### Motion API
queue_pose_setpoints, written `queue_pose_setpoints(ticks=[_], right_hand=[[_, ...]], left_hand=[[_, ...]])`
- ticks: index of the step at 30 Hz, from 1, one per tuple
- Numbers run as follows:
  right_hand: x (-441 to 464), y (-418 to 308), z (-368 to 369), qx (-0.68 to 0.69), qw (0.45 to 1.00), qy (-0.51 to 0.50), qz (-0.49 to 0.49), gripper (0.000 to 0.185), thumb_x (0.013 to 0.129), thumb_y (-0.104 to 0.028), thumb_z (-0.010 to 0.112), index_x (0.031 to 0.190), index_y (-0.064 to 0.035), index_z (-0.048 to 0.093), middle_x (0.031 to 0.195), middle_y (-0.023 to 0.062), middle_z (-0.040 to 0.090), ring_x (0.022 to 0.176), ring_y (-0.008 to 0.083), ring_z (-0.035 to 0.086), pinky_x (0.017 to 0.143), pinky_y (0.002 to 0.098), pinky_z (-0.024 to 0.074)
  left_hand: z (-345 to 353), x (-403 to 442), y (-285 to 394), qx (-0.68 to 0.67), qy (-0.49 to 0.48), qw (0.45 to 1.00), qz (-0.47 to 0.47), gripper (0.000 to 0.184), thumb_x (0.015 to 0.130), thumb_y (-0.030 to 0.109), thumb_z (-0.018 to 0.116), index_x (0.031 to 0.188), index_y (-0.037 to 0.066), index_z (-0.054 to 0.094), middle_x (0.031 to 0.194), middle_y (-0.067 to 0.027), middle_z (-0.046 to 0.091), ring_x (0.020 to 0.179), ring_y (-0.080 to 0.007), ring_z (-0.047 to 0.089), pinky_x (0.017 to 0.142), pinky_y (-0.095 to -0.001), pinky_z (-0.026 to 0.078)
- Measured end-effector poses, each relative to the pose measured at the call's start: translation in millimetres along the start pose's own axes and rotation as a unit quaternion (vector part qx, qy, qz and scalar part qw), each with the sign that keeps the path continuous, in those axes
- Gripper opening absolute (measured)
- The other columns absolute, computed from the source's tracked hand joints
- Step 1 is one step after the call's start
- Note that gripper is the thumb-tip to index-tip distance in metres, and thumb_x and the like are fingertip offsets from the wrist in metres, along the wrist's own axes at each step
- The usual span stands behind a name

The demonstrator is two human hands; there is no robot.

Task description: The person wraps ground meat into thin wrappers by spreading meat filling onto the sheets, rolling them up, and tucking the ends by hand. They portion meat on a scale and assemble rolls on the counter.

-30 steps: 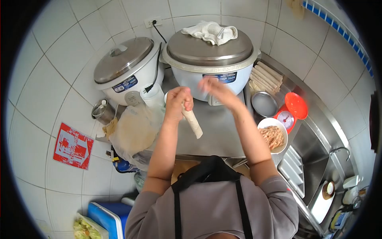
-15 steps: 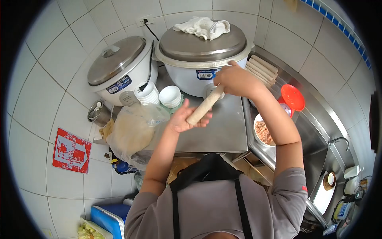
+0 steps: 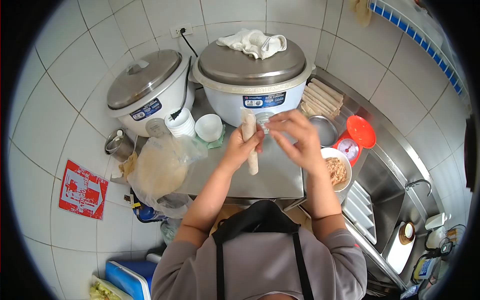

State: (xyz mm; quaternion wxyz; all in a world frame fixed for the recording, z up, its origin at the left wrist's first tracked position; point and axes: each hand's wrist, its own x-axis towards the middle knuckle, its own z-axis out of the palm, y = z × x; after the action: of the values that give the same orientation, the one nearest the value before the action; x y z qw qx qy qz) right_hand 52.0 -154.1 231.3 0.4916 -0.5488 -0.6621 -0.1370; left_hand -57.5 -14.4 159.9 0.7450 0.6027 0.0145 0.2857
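Note:
An uncooked spring roll (image 3: 248,129) stands nearly upright over the steel counter, its upper end a loose flap of wrapper. My left hand (image 3: 240,150) is closed around its middle. To the right of the roll, my right hand (image 3: 300,140) is open, fingers apart and bent, apparently not touching it. Close by the right wrist is a white bowl (image 3: 348,181) of minced filling (image 3: 336,170). More finished rolls (image 3: 324,96) lie piled at the back right, behind a round metal pan (image 3: 325,131).
Two rice cookers (image 3: 255,65) line the back wall. Small white bowls (image 3: 208,128) stand left of my hands, near a plastic bag of round wrappers (image 3: 159,167). A red kitchen scale (image 3: 348,148) and a sink (image 3: 382,200) are at right.
My right hand has let go of the roll's upper end and moved down. My left hand, earlier open beneath the roll, now grips it, and the roll has turned from slanted to nearly upright.

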Motion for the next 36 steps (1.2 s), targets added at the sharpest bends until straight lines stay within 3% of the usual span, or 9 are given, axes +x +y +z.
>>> queue_pose_setpoints(ticks=[2, 8, 11, 14, 22, 25, 29, 33, 36], right_hand=[[-3, -7, 20, -0.027, 0.998, 0.042, -0.042, 0.030, 0.072, -0.006, 0.068, 0.102, -0.0059, 0.065, 0.097, 0.0092, 0.061, 0.088, 0.0262, 0.058, 0.074, 0.0339, 0.0481], [-7, -10, 29, -0.058, 0.995, 0.065, -0.038, 0.032, 0.072, -0.007, 0.068, 0.103, -0.0024, 0.064, 0.096, 0.0091, 0.060, 0.087, 0.0252, 0.056, 0.077, 0.0351, 0.0459], [-7, -10, 25, -0.081, 0.994, 0.066, -0.028, 0.033, 0.072, -0.010, 0.069, 0.103, -0.0018, 0.063, 0.092, 0.0083, 0.059, 0.086, 0.0255, 0.055, 0.078, 0.0357, 0.0432], [-9, -12, 26, -0.110, 0.991, 0.066, -0.026, 0.032, 0.072, -0.013, 0.070, 0.101, -0.0026, 0.062, 0.087, 0.0076, 0.057, 0.086, 0.0263, 0.052, 0.079, 0.0364, 0.0401], [-4, -21, 25, -0.094, 0.995, 0.028, -0.033, 0.016, 0.074, -0.017, 0.069, 0.085, -0.0071, 0.064, 0.085, 0.0061, 0.051, 0.088, 0.0277, 0.048, 0.080, 0.0379, 0.0376], [5, -19, 8, -0.116, 0.990, -0.068, -0.035, 0.021, 0.073, -0.018, 0.071, 0.090, -0.0049, 0.066, 0.086, 0.0066, 0.051, 0.091, 0.0287, 0.047, 0.085, 0.0419, 0.0402], [29, 4, -23, 0.185, 0.952, -0.242, 0.002, 0.021, 0.074, -0.014, 0.069, 0.094, -0.0065, 0.067, 0.080, 0.0050, 0.052, 0.081, 0.0237, 0.048, 0.075, 0.0361, 0.0397], [46, -4, -22, 0.161, 0.916, -0.366, -0.015, 0.024, 0.072, 0.001, 0.063, 0.096, -0.0022, 0.066, 0.079, 0.0060, 0.057, 0.083, 0.0227, 0.051, 0.072, 0.0328, 0.0432], [48, -13, -26, 0.139, 0.918, -0.370, -0.036, 0.025, 0.071, 0.003, 0.063, 0.095, -0.0049, 0.068, 0.077, 0.0046, 0.057, 0.082, 0.0223, 0.052, 0.068, 0.0326, 0.0448]], left_hand=[[17, 2, 9, 0.015, 0.062, 0.997, 0.052, 0.019, 0.088, 0.022, 0.062, 0.090, 0.003, 0.057, 0.069, -0.0004, 0.056, 0.059, -0.0097, 0.054, 0.053, -0.0250, 0.046], [22, 5, 1, 0.125, 0.110, 0.985, 0.040, 0.014, 0.083, 0.004, 0.058, 0.097, 0.000, 0.057, 0.081, -0.0042, 0.061, 0.066, -0.0081, 0.055, 0.056, -0.0212, 0.044], [25, 8, 3, 0.037, 0.079, 0.995, 0.052, 0.014, 0.079, 0.001, 0.059, 0.093, -0.001, 0.060, 0.081, -0.0042, 0.062, 0.068, -0.0085, 0.056, 0.057, -0.0222, 0.045], [34, 8, 14, 0.166, 0.110, 0.978, 0.067, 0.008, 0.078, 0.001, 0.060, 0.086, -0.002, 0.060, 0.078, -0.0029, 0.062, 0.069, -0.0078, 0.056, 0.057, -0.0237, 0.045], [35, 0, 26, 0.235, 0.089, 0.961, 0.117, 0.011, 0.071, 0.004, 0.064, 0.072, 0.000, 0.054, 0.058, -0.0043, 0.054, 0.057, -0.0082, 0.047, 0.052, -0.0256, 0.042], [33, 0, 19, 0.248, 0.089, 0.952, 0.155, 0.010, 0.071, 0.004, 0.065, 0.072, 0.001, 0.056, 0.058, -0.0020, 0.055, 0.054, -0.0075, 0.048, 0.049, -0.0249, 0.041], [24, -9, 28, 0.081, -0.085, 0.992, -0.043, 0.011, 0.074, 0.006, 0.068, 0.074, 0.003, 0.057, 0.058, 0.0010, 0.054, 0.047, -0.0060, 0.048, 0.043, -0.0225, 0.039], [27, -12, 36, 0.040, -0.163, 0.983, -0.071, 0.011, 0.076, 0.001, 0.065, 0.080, 0.001, 0.055, 0.056, 0.0005, 0.050, 0.042, -0.0067, 0.048, 0.039, -0.0223, 0.039], [21, -13, 36, 0.031, -0.190, 0.979, -0.069, 0.012, 0.076, -0.003, 0.062, 0.083, 0.000, 0.052, 0.055, -0.0006, 0.050, 0.041, -0.0073, 0.047, 0.038, -0.0222, 0.039]])
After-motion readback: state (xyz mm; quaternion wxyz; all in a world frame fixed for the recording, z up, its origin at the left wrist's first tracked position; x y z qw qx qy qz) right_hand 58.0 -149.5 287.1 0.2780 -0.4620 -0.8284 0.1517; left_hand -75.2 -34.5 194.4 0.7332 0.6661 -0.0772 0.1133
